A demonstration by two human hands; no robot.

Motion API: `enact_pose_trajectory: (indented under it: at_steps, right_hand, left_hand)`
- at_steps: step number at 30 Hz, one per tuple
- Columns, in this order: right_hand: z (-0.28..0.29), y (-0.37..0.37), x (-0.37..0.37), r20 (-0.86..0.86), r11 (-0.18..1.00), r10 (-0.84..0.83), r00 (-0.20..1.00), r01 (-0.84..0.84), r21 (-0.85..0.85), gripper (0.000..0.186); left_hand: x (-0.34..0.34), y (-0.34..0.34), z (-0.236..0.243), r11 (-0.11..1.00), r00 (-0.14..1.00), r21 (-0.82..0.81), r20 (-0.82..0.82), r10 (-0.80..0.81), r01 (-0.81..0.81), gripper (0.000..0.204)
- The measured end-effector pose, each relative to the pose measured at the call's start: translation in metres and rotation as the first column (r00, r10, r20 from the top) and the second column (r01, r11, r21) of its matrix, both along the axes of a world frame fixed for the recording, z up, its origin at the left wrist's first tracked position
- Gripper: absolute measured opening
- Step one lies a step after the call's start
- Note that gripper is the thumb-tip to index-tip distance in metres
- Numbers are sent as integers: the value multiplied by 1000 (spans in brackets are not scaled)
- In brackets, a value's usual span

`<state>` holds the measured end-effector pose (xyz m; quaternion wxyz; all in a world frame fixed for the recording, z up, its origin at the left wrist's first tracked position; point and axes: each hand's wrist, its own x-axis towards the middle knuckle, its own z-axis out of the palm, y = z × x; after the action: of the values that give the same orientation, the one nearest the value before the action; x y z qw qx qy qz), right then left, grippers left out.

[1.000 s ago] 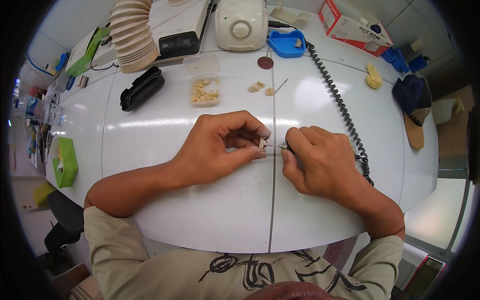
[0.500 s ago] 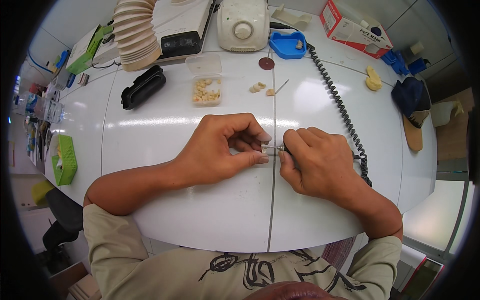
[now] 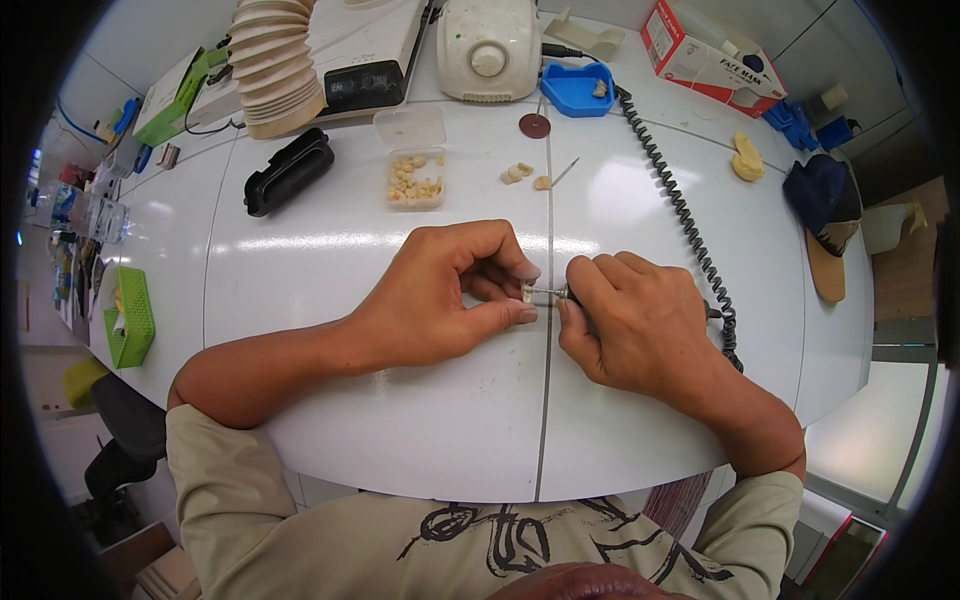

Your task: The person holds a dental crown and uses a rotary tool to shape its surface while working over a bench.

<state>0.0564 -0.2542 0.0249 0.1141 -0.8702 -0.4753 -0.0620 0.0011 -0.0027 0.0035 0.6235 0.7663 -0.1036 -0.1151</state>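
Observation:
My left hand [image 3: 440, 295] pinches a small pale piece [image 3: 527, 294] between thumb and fingertips at the middle of the white desk. My right hand [image 3: 635, 325] is wrapped round a rotary handpiece [image 3: 563, 296], whose thin metal bit reaches leftward to the piece. Beyond my hands stand a clear open box [image 3: 415, 187] of small tooth-like pieces, a few loose pale pieces [image 3: 516, 172], a thin pointed rod [image 3: 565, 171] and a brown disc tool [image 3: 534, 127].
White desk [image 3: 300, 430] holds a black case [image 3: 288, 172], ribbed hose [image 3: 275, 80], white control unit [image 3: 488, 40], blue tray [image 3: 572, 98], mask box [image 3: 700, 62], yellow cast [image 3: 747, 160], dark cap [image 3: 820, 200] and green basket [image 3: 133, 315]. A coiled cord [image 3: 680, 210] runs right of my right hand.
My right hand has shifted slightly left and the small piece in my left fingers has turned a little. Both grips look the same; the surrounding objects stay in place.

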Motion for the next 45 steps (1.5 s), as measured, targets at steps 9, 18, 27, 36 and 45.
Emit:
enact_pose_trajectory:
  at_steps: [9,18,27,36,45]
  right_hand:
    - [1,2,0,-4,1000,-2,1000,2,-14,20]
    - [1,2,2,-9,1000,9,1000,-9,-17,20]
    - [2,2,3,-10,1000,17,1000,-17,-14,21]
    - [2,1,4,-13,1000,19,1000,-19,-5,21]
    - [1,2,4,-4,1000,14,1000,-14,-4,20]
  left_hand:
    - [2,-1,4,1000,1000,31,-11,6,-6,27]
    - [3,-1,6,1000,997,28,-71,15,-13,26]
    - [4,-1,7,999,997,36,-80,13,-10,25]
    - [3,-2,7,999,996,30,-90,14,-11,24]
    - [4,-2,8,999,996,37,-86,14,-11,24]
